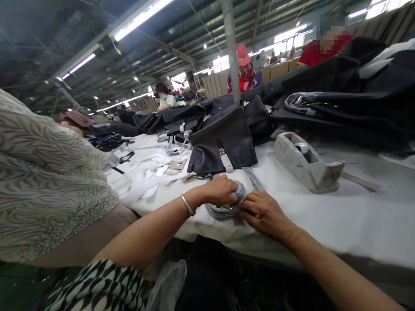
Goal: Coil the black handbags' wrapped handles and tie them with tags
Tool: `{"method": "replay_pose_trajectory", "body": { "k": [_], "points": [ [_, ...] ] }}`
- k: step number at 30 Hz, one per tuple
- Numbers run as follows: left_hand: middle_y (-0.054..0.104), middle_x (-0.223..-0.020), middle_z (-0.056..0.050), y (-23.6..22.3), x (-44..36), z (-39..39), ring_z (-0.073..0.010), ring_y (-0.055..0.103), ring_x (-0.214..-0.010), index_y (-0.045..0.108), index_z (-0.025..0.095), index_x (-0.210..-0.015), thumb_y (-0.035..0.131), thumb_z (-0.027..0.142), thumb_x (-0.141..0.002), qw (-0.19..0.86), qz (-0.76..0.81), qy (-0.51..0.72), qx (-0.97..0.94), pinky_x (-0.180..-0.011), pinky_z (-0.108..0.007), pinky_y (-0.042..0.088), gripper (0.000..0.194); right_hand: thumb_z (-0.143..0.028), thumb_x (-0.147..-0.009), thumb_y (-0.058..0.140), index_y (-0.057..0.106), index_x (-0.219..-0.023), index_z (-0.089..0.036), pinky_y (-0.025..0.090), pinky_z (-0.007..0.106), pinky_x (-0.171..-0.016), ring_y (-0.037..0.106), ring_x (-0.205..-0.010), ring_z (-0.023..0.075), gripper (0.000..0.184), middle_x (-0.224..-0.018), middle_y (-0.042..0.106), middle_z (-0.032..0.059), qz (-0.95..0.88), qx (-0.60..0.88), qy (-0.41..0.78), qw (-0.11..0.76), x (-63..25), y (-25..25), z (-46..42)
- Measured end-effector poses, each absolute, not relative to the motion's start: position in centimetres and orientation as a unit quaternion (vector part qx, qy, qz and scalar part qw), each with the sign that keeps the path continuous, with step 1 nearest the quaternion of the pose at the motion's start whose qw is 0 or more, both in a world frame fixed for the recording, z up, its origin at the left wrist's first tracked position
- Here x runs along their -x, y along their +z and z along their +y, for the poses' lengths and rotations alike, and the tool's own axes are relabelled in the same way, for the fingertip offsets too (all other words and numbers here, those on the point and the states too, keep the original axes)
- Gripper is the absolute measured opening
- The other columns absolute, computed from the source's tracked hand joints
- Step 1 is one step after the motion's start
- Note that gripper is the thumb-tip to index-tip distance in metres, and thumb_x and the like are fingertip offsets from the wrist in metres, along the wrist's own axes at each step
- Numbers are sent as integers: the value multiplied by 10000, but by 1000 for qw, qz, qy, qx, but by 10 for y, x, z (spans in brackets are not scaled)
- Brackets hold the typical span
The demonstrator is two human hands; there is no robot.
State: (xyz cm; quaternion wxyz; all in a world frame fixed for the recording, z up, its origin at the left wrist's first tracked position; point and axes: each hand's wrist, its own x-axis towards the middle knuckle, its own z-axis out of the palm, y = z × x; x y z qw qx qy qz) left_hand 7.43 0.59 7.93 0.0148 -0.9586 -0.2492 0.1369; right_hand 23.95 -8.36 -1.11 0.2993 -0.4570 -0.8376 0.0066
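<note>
A bag strap (220,212) in greyish protective wrapping lies bunched in a loop near the table's front edge. Curled round the wrapped part from the left is my left hand (221,190), its fingers closed. My right hand (264,212) pinches the strap's right side, thumb and fingers together; its fingertips are partly hidden. Just beyond my hands stands a dark leather bag (223,138) with a metal clasp (222,152) and a white-wrapped tab (226,163). A wrapped strip (252,178) runs from the bag toward my right hand.
A heavy tape dispenser (306,164) sits to the right on the white-covered table (366,224). Paper scraps (152,172) lie at left. Dark bags (343,99) are piled behind. A person in a patterned top (48,177) stands close at left; others work farther back.
</note>
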Motion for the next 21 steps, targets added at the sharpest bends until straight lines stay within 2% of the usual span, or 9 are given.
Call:
{"method": "replay_pose_trajectory", "body": {
  "k": [6, 10, 13, 18, 21],
  "points": [
    [629, -758, -37, 78, -72, -2, -220, 538, -814, 646, 195, -767, 622, 367, -771, -2, -266, 88, 960, -749, -323, 388, 173, -193, -791, 639, 619, -859, -197, 428, 394, -802, 543, -876, 239, 72, -860, 607, 50, -818, 467, -16, 335, -238, -11, -86],
    [640, -733, -36, 76, -76, -5, -227, 549, -800, 660, 197, -752, 652, 329, -743, -2, -258, 78, 963, -746, -335, 387, 132, -145, -755, 601, 548, -1111, -178, 468, 431, -894, 527, -1072, 282, 361, -1134, 566, 121, -792, 471, -22, 388, -238, -12, -86],
    [637, -693, -26, 75, -75, -4, -204, 555, -734, 653, 185, -731, 667, 313, -714, -16, -263, 67, 962, -709, -313, 387, 129, -166, -747, 621, 495, -1248, -180, 428, 467, -988, 485, -1170, 296, 517, -1303, 511, 127, -808, 458, -36, 369, -238, -14, -85],
    [633, -695, 11, 67, -64, 4, -145, 553, -683, 655, 170, -773, 650, 274, -736, -130, -245, 28, 960, -696, -253, 396, 110, -211, -759, 655, 517, -1254, -175, 407, 467, -1009, 495, -1143, 289, 515, -1274, 560, 109, -813, 474, -41, 335, -238, -15, -84],
    [648, -787, 10, 61, -59, 7, -131, 584, -725, 626, 165, -984, 569, 191, -785, -226, -285, -27, 931, -675, -224, 418, 209, -242, -760, 665, 560, -1180, -177, 415, 464, -985, 503, -1115, 291, 438, -1230, 577, 113, -809, 482, -42, 333, -238, -13, -84]
  ]
}}
